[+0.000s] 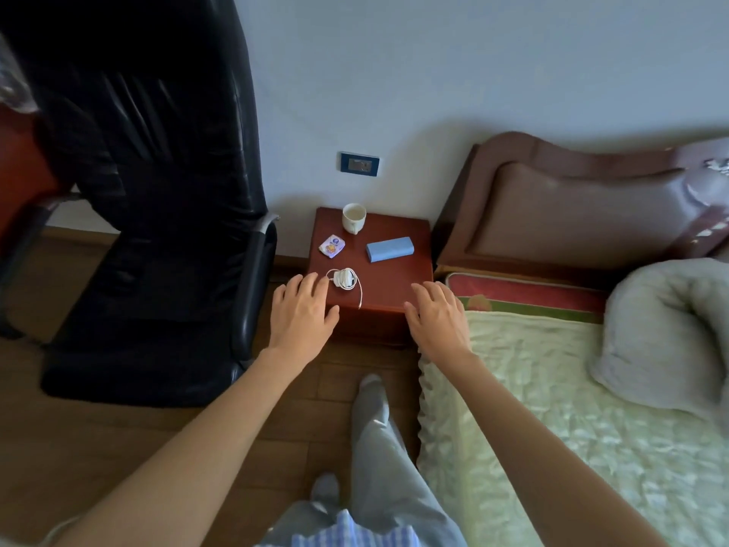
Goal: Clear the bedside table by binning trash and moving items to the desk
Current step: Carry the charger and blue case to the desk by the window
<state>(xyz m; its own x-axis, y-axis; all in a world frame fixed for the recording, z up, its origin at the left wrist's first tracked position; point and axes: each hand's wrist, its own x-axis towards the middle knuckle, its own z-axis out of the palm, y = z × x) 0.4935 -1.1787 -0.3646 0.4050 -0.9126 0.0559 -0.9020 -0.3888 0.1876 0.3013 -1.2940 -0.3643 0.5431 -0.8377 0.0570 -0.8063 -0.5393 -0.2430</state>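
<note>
Room: bedroom with a pale wall [434,73], a brown wood floor [118,448] and a dark plug plate [359,164] on the wall.
Worktop: small red-brown bedside table [398,278], between a black chair [157,230] and a bed [552,408].
Left hand [301,313]: flat, palm down, at the near left edge of the worktop. Its fingers [311,282] are spread apart and hold nothing.
Right hand [438,317]: flat, palm down, at the near right corner of the worktop. Its fingers [424,292] are spread apart and hold nothing.
White charger [345,279]: just past the left fingertips, very close. I cannot tell if they touch. Its thin cord [359,292] runs to the near edge, between the two hands.
Little purple packet [332,245]: farther back than the left fingers, near the left edge.
Blue box [389,249]: lies flat, farther back, between the two hands.
White cup [354,218]: stands upright at the back, far from both hands.
Bed: beside the right hand, with a pale green cover and a grey blanket [666,333].
</note>
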